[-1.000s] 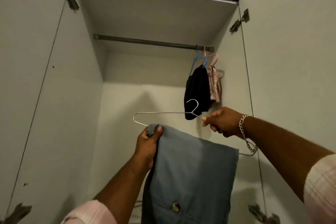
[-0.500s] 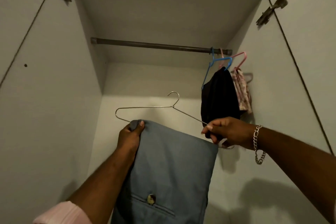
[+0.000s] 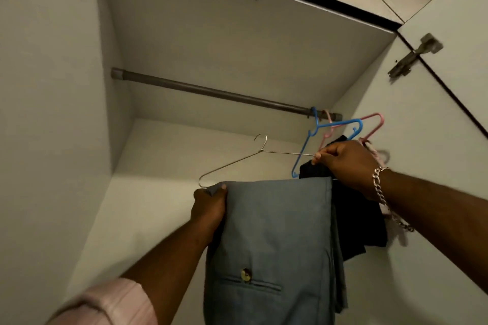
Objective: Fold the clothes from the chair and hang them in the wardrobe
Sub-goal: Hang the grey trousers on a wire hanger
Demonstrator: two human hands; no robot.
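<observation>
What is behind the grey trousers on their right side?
A black garment on the blue hanger shows past the grey trousers. How far it runs behind them is covered.

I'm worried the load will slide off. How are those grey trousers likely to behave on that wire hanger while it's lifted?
The grey trousers look floppy, draping limply over the bar. The wire hanger is thin and smooth, so they may slip sideways. The left hand pinching the fold probably helps.
</observation>
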